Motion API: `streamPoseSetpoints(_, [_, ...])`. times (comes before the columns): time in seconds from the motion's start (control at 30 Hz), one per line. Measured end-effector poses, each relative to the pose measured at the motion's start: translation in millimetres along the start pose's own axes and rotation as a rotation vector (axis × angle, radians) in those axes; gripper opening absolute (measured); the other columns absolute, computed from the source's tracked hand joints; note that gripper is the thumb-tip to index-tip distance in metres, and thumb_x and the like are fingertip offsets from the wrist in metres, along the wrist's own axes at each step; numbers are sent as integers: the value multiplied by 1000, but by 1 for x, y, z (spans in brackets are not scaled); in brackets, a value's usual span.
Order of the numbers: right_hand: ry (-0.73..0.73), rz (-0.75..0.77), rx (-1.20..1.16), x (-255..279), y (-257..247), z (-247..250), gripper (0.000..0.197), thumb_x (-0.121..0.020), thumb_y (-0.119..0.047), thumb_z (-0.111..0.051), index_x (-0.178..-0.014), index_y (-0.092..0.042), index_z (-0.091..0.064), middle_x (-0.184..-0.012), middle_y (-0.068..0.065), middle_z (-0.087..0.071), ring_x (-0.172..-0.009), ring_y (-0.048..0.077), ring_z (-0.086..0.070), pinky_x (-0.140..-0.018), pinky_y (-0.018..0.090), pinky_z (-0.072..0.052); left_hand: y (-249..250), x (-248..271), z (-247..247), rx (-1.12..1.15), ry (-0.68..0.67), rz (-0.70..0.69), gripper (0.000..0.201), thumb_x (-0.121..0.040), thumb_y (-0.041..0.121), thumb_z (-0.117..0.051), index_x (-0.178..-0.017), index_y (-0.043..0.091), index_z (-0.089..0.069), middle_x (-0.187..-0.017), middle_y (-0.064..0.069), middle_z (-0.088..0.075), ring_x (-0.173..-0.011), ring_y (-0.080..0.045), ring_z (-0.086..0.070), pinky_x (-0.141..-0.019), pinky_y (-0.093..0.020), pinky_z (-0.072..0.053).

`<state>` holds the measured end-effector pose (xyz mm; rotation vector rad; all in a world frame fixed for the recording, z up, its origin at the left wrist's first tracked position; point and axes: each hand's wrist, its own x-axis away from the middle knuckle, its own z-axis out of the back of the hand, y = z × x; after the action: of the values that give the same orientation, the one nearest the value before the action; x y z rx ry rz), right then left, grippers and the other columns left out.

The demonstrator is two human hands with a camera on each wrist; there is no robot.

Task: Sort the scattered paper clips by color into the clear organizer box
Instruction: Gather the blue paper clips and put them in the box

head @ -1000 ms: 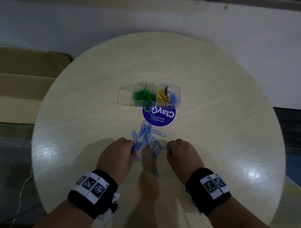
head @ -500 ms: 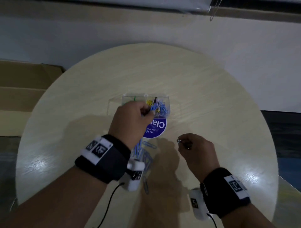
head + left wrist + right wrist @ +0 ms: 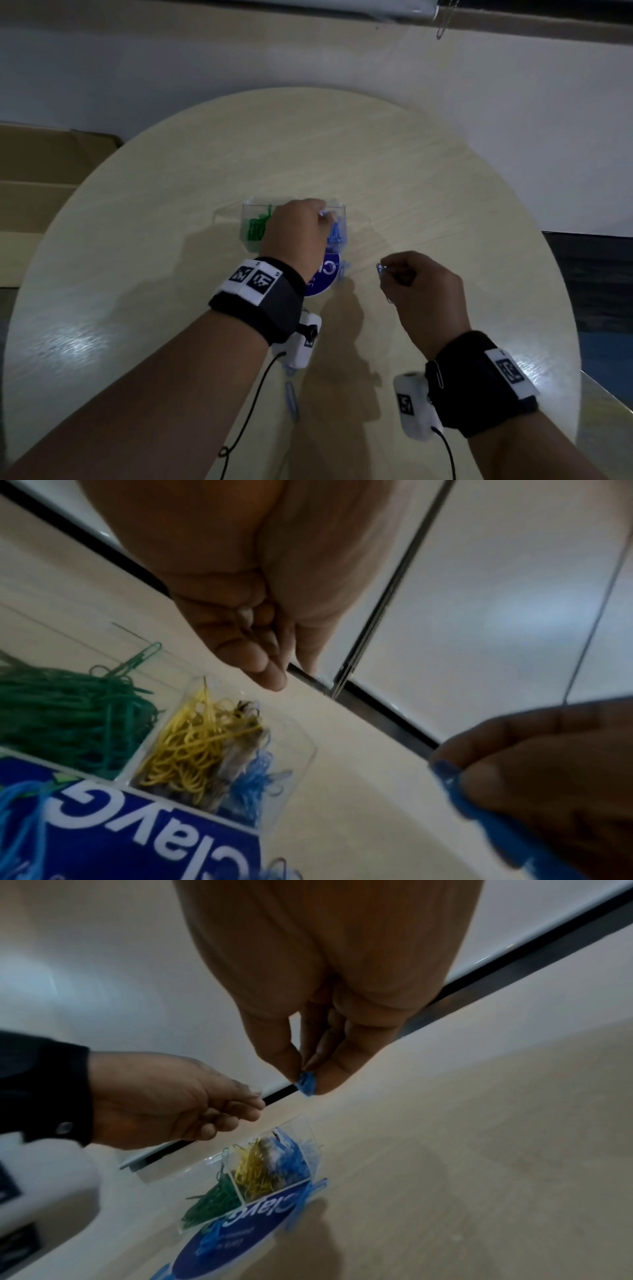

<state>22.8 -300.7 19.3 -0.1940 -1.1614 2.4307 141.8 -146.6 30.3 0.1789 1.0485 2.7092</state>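
Observation:
The clear organizer box [image 3: 247, 209] stands mid-table and holds green clips [image 3: 68, 704], yellow clips [image 3: 192, 745] and blue clips [image 3: 253, 783] in separate compartments. My left hand [image 3: 322, 219] hovers over the box's right side with its fingers loosely curled, and nothing shows between them in the wrist views. My right hand [image 3: 308, 1080] is raised to the right of the box and pinches a few blue clips [image 3: 306, 1086] between thumb and fingers. Loose blue clips [image 3: 291, 401] lie on the table under my left forearm, mostly hidden by it.
A round blue sticker [image 3: 323, 279] lies just in front of the box, with a blue clip [image 3: 343, 272] at its right edge. The round wooden table [image 3: 445, 205] ends near a white wall. Cardboard [image 3: 41, 178] sits beyond the table's left edge.
Both hands rose from the blue pile. The left carried blue clips to the box and no longer shows them. The right lifted a few blue clips and holds them beside the box.

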Motion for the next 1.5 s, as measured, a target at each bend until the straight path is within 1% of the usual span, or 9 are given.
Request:
streamPoseSetpoints(0.2, [40, 16, -49, -46, -38, -22, 4, -79, -21, -71, -79, -18, -67, -65, -8, -67, -55, -3, -57, -51, 8, -37, -28, 38, 39, 88, 136, 56, 21, -98, 32, -51, -103, 25, -70, -92, 13, -67, -76, 5, -58, -66, 0, -37])
streamPoseSetpoints(0.4, [-32, 33, 58, -72, -48, -36, 16, -84, -31, -63, -86, -19, -74, -88, 3, -75, -84, 23, -69, -79, 34, -53, -86, 83, 40, -163, -11, 122, 14, -93, 33, -55, -96, 27, -67, -92, 6, -60, -76, -15, -59, -68, -28, -45])
streamPoseSetpoints(0.5, [-26, -91, 226, -54, -23, -34, 21, -82, -38, -66, -87, -18, -68, -91, 6, -71, -85, 26, -64, -71, 26, -43, -100, 93, 38, -229, -64, 167, 16, -87, 40, -62, -91, 24, -64, -89, 4, -52, -79, -21, -59, -71, -33, -47])
streamPoseSetpoints(0.63, [-308, -142, 444, -16, -6, -62, 53, -70, -56, -72, -102, -15, -60, -101, 7, -57, -89, 27, -58, -71, 30, -43, -91, 108, 27, -340, -235, 173, 41, -76, 61, -64, -93, 24, -59, -94, 3, -50, -83, -22, -57, -72, -38, -50])
streamPoseSetpoints(0.83, [-318, 102, 495, 8, -7, -78, 15, -83, -22, -60, -93, -13, -67, -94, 12, -58, -87, 35, -58, -71, 35, -46, -95, 113, 22, -263, -250, 89, 17, -83, 27, -66, -98, 19, -64, -98, -2, -50, -85, -28, -58, -72, -38, -47])
streamPoseSetpoints(0.97, [-313, 17, 461, 9, -13, -82, 29, -80, -33, -62, -100, -12, -64, -97, 10, -58, -89, 32, -58, -74, 34, -47, -97, 113, 27, -209, -232, 83, 29, -79, 20, -69, -107, 20, -62, -101, -2, -48, -87, -29, -58, -72, -35, -45])
streamPoseSetpoints(1.13, [-365, 118, 540, 15, -20, -90, 35, -79, -33, -67, -109, -16, -62, -107, 11, -57, -97, 34, -55, -82, 38, -48, -101, 115, 26, -320, -118, 247, 64, -69, 58, -72, -116, 20, -52, -112, -4, -46, -100, -28, -54, -77, -42, -51])
streamPoseSetpoints(1.3, [-367, 219, 537, 21, -15, -83, 12, -81, -18, -61, -91, -16, -68, -94, 11, -61, -87, 35, -58, -73, 37, -48, -101, 117, 14, -318, -176, 54, 29, -80, 32, -70, -104, 18, -61, -104, -4, -50, -96, -29, -53, -77, -45, -50])
streamPoseSetpoints(1.5, [-464, 290, 596, 32, -6, -69, 32, -75, -34, -57, -103, -21, -68, -93, 5, -59, -86, 29, -55, -78, 36, -46, -114, 119, 20, -272, -179, -74, 16, -82, 12, -65, -96, 18, -66, -95, -3, -55, -86, -29, -56, -73, -39, -49])
